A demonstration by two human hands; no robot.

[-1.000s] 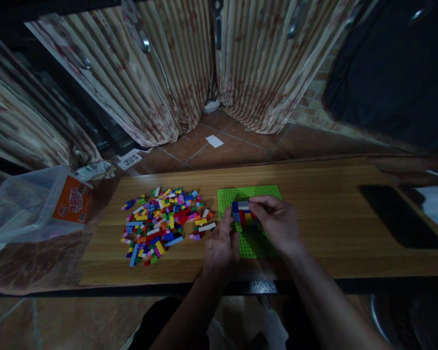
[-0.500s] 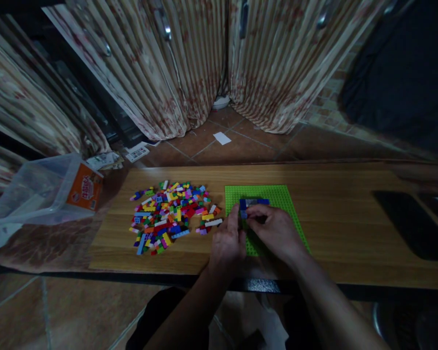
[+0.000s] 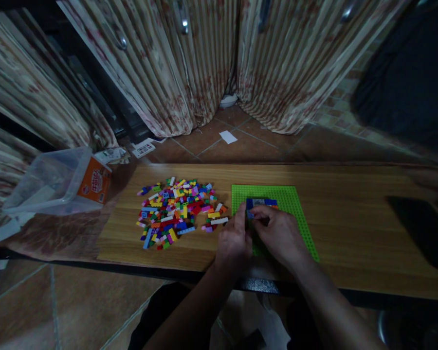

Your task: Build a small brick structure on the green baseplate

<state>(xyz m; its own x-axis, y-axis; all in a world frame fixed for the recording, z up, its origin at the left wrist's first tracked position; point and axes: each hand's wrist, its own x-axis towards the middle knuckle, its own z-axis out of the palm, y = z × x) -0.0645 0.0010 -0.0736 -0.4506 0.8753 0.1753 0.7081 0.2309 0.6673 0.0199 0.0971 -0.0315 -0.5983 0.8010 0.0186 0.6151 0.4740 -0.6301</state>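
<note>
On the green baseplate (image 3: 295, 199) stands a low build of blue bricks (image 3: 264, 201), with a greyish patch in its top row and a bit of orange at its right end. My right hand (image 3: 280, 233) bends over the build, thumb and index finger pinched at a small blue brick (image 3: 251, 214) by its left side. Beside it, my left hand (image 3: 234, 243) rests at the plate's left edge. Its index finger is stretched out along the left side of the blue bricks, while its other fingers are partly hidden. My right hand covers the lower part of the build.
Loose coloured bricks (image 3: 175, 209) lie in a spread pile on the wooden table (image 3: 350, 218), left of the plate. A dark phone-like slab (image 3: 419, 231) is at the right end. Beyond the left end stands a clear plastic box (image 3: 54, 182) with an orange label.
The whole view has shifted slightly, so the table and hands appear further right. Both hands keep nearly the same pose at the blue bricks. Some orange now shows at the build's right end.
</note>
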